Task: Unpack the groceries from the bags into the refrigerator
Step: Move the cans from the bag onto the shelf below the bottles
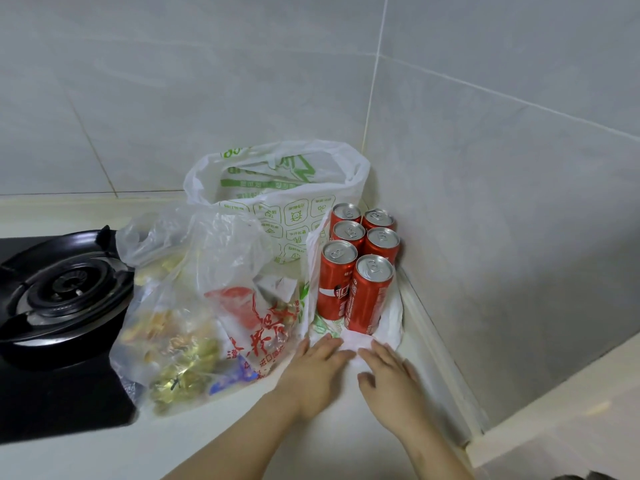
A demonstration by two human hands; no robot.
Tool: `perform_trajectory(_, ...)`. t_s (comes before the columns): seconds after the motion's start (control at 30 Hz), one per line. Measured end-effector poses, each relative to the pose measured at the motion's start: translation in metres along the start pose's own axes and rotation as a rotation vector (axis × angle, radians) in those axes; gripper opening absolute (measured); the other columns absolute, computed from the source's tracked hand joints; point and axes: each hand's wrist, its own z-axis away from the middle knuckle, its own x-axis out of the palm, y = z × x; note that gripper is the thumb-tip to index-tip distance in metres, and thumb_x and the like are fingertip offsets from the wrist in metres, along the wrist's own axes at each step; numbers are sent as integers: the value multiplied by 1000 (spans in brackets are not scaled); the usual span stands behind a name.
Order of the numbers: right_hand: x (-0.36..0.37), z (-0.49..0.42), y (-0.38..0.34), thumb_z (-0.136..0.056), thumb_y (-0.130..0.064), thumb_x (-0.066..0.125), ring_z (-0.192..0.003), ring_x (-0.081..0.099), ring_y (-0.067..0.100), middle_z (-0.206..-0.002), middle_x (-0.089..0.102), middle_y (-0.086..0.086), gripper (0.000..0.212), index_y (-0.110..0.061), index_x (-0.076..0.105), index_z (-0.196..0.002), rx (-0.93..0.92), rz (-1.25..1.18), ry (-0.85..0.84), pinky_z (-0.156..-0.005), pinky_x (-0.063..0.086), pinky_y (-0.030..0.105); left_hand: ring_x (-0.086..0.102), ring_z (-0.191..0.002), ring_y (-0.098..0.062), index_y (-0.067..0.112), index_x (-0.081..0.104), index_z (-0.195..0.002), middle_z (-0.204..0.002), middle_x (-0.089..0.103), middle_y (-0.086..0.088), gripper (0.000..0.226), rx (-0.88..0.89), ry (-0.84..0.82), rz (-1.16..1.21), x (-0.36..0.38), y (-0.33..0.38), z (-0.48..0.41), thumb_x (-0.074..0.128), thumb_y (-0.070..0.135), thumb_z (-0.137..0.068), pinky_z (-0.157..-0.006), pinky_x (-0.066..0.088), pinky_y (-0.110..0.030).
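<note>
White bag (390, 325) edge under left hand (318, 362), right hand (388, 373).

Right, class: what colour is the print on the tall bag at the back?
Green, on the tall white bag; the head view shows it.

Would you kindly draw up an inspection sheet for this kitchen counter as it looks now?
Surface: pale counter, set in a tiled corner.
Job's things: six red cans upright in two rows on a flattened white bag; green-print bag standing open behind; clear bag of wrapped snacks to the cans' left.
Clutter: nothing seen.
Grippers: left hand and right hand lie on the white bag's near edge, fingers fairly straight, holding nothing.
Cables: nothing seen.
Surroundings: black gas burner at left, beside the clear bag; grey wall tiles; no refrigerator in view.
</note>
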Motion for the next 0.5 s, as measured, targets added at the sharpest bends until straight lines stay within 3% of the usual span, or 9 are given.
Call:
perform_trajectory(0.07, -4, -3, 1, -95, -27, 44, -136, 33, 12, -149, 36, -2, 41, -25, 46, -136, 34, -124, 35, -110, 25, 26, 19, -142, -18, 24, 35, -143, -152, 26, -1, 53, 21, 22, 132, -3, -6, -5, 43, 13, -92, -116, 11, -36)
perform_trajectory(0.13, -15, -6, -2, -92, -24, 51, -111, 56, 17, -125, 60, 0, 32, -21, 58, -123, 88, -281, 113, -93, 42, 26, 43, -126, -23, 13, 57, -123, -132, 50, -6, 38, 16, 117, 299, -13, -9, -8, 44, 6, -88, -104, 31, -28)
perform_trajectory(0.2, -32, -7, -8, -91, -21, 53, -94, 58, 15, -107, 65, -3, 27, -20, 62, -116, 93, -391, 239, -76, 40, 22, 55, -109, -23, 10, 64, -108, -115, 60, -6, 31, -42, 326, 388, -27, -10, -9, 44, 2, -85, -90, 42, -26)
perform_trajectory(0.27, -49, -8, -15, -91, -18, 54, -95, 56, 13, -102, 62, -7, 25, -19, 62, -114, 69, -458, 373, -70, 33, 16, 58, -98, -19, 12, 67, -106, -106, 63, -4, 28, -95, 582, 426, -41, -8, -9, 49, 3, -86, -83, 41, -21)
perform_trajectory(0.37, -69, -12, -27, -88, -14, 56, -102, 55, 15, -101, 54, -9, 26, -19, 61, -112, 17, -471, 571, -74, 31, 16, 58, -92, -17, 13, 69, -96, -100, 64, 0, 26, -112, 838, 467, -63, -3, -11, 47, 9, -84, -76, 39, -19)
perform_trajectory(0.5, -80, -29, -39, -82, -9, 58, -110, 51, 18, -122, 55, 2, 42, -17, 55, -123, -113, -504, 655, -87, 39, 22, 55, -103, -26, 11, 67, -104, -110, 61, -6, 45, -60, 980, 383, -87, -1, -26, 32, 15, -76, -88, 41, -31)
